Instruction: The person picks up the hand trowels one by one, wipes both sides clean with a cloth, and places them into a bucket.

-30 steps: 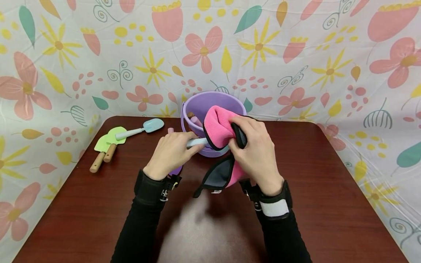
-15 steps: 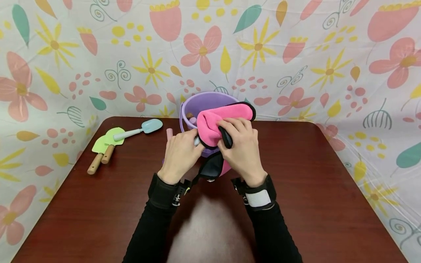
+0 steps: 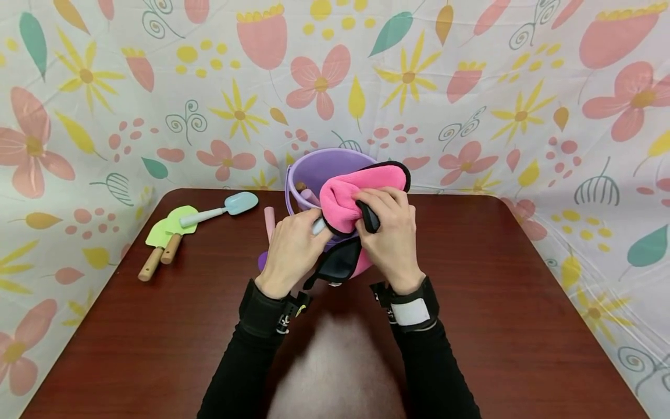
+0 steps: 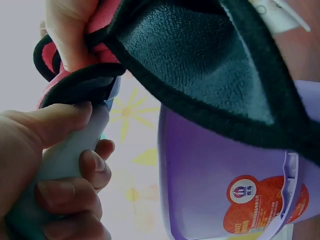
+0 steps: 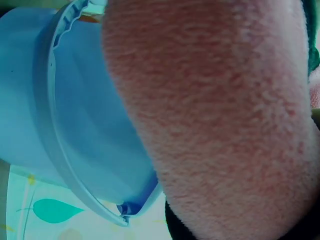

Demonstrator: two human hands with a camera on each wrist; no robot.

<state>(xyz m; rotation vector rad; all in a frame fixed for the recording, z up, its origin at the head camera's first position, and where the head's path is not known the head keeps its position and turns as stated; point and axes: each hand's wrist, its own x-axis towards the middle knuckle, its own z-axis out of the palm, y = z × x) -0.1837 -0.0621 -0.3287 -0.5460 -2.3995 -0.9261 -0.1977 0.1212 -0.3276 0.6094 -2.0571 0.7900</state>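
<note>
My left hand [image 3: 293, 247] grips the pale handle of a toy shovel [image 3: 318, 226], fingers curled round it in the left wrist view, thumb up near the cloth. The shovel's head is hidden inside a pink cloth [image 3: 339, 201] with black edging and a dark grey back. Opposite it, my right hand [image 3: 389, 233] pinches the bunched cloth around the head. One flap of the cloth hangs down between my hands, its dark side [image 4: 190, 65] filling the upper left wrist view. Both hands are raised in front of a purple bucket [image 3: 324, 166].
Several pieces, one with a pink handle, sit in the bucket. Just left of it is a purple tool with a pink handle [image 3: 269, 220]. Two green tools with wooden handles [image 3: 150, 265] and a light blue shovel [image 3: 241, 202] lie at the table's back left. A flowered curtain [image 3: 445, 87] hangs behind.
Both hands first came closer together, the right moving left, and the cloth slid down over more of the shovel's handle. In the last half second they have shifted only slightly right.
</note>
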